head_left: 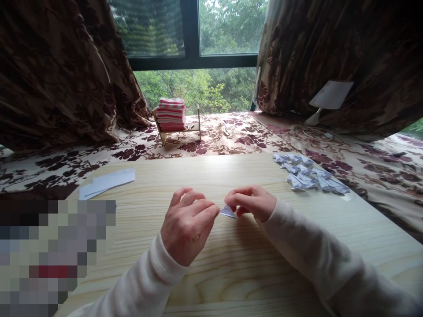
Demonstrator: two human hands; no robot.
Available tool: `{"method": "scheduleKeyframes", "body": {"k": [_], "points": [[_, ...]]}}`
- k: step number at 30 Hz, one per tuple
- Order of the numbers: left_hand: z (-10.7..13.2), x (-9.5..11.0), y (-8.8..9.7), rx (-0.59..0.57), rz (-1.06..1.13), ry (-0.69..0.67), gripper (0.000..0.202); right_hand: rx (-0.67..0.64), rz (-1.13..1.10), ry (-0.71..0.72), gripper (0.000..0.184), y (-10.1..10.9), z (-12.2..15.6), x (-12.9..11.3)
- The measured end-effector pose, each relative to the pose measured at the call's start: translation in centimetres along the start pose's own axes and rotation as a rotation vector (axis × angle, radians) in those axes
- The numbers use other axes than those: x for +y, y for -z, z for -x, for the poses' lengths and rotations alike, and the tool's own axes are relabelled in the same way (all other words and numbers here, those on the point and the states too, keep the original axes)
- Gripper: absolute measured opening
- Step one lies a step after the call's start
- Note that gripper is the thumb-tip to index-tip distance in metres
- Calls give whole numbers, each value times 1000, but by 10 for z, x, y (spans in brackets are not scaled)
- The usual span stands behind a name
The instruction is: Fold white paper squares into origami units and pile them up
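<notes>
A small folded paper triangle (228,212) is held between my two hands, just above the middle of the wooden table (205,281). My left hand (190,222) pinches its left corner between thumb and fingers. On the other side, my right hand (251,201) is closed on its upper right edge with thumb and forefinger. Several folded paper pieces (302,180) of similar white paper lie in rows at the table's far right. Flat white paper strips (114,179) overlap at the far left.
A blurred-out patch (53,255) hides the table's left front. Beyond the far edge, a flowered cloth (238,136) carries a small stand with folded pink-and-white cloths (171,115) and, at right, a white lamp (331,94) with a cord. Curtains (62,66) frame the window.
</notes>
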State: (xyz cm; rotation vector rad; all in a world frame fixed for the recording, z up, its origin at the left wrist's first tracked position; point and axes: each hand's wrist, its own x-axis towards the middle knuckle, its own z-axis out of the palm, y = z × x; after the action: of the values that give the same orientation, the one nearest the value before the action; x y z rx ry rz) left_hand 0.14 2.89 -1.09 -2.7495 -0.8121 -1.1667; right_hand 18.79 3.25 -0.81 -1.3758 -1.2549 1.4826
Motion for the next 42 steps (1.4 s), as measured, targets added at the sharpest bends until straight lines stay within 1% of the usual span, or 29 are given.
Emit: {"method": "scheduleKeyframes", "body": {"k": [3, 5, 7, 10, 11, 13, 15, 19, 23, 27, 34, 39, 42], "points": [[0, 0, -1, 7, 106, 63, 15, 21, 45, 52, 14, 0, 0, 2], [0, 0, -1, 6, 240, 171, 14, 50, 90, 108, 15, 0, -1, 3], [-1, 1, -1, -10, 412, 357, 13, 84, 121, 180, 17, 1, 0, 2], [-4, 1, 1, -54, 693, 697, 13, 116, 127, 302, 19, 0, 2, -1], [-6, 0, 1, -62, 783, 792, 14, 120, 128, 341, 20, -1, 4, -3], [-7, -1, 2, -64, 947, 924, 18, 123, 134, 410, 20, -3, 7, -7], [-7, -4, 2, -54, 1082, 1002, 23, 133, 146, 465, 18, -6, 10, -10], [-3, -9, -1, -40, 1212, 1087, 26, 139, 175, 532, 11, -12, 13, -12], [-2, -9, -2, -41, 1279, 1111, 24, 141, 213, 593, 5, -14, 13, -9], [-4, -6, 0, -55, 1328, 1152, 23, 138, 241, 628, 5, -15, 12, -7], [-6, -4, 2, -97, 1481, 1198, 24, 163, 257, 626, 6, -13, 12, -8], [-7, -1, 4, -130, 1524, 1187, 22, 159, 261, 639, 6, -14, 12, -9], [-7, 0, 4, -124, 1519, 1214, 24, 170, 273, 634, 7, -14, 12, -8]]}}
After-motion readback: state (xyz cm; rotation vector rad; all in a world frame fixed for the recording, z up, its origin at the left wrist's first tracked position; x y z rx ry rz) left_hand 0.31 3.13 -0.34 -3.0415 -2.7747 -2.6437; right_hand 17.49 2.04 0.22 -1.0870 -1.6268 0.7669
